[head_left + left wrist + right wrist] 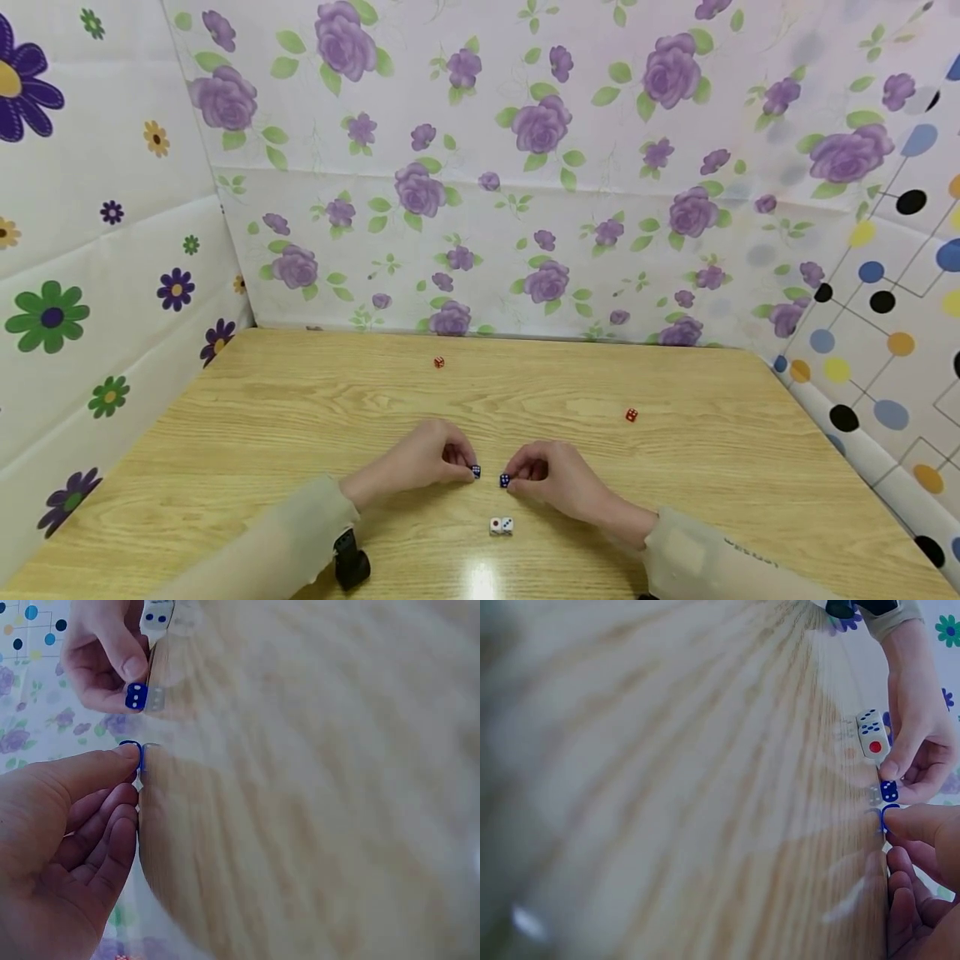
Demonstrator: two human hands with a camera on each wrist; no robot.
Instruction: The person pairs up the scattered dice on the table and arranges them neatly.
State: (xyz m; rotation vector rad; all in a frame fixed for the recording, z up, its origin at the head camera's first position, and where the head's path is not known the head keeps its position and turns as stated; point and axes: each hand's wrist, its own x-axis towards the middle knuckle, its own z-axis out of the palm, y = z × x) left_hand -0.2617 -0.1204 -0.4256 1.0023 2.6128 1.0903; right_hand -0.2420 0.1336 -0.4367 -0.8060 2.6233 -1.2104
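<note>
**Left blue die [476,472] and right blue die [504,481] pinched just beyond a white pair [501,526]**

The two blue dice sit on the far side of the white pair, the left one beyond and a little to its left, the right one almost straight beyond it, with a narrow gap between them. The left blue die is at the fingertips of the left hand [435,457], on that hand's inner side, clamped between thumb and forefinger. The right blue die is held the same way by the right hand [558,477], thumb and forefinger closed on it (its white pips show plainly in the head view). The other fingers of both hands curl in behind.

The white pair is two dice side by side, touching; one shows a single red pip, the other three dark ones. Farther beyond the pair lie two red dice: one red die [438,362] to its left near the back, another red die [632,415] well to its right. All rest on the wood-grain table [360,392]. Left of the pair, a black device [351,560] sits at the cuff of the left sleeve [281,533]. Behind everything hangs a purple-rose cloth [480,133].
</note>
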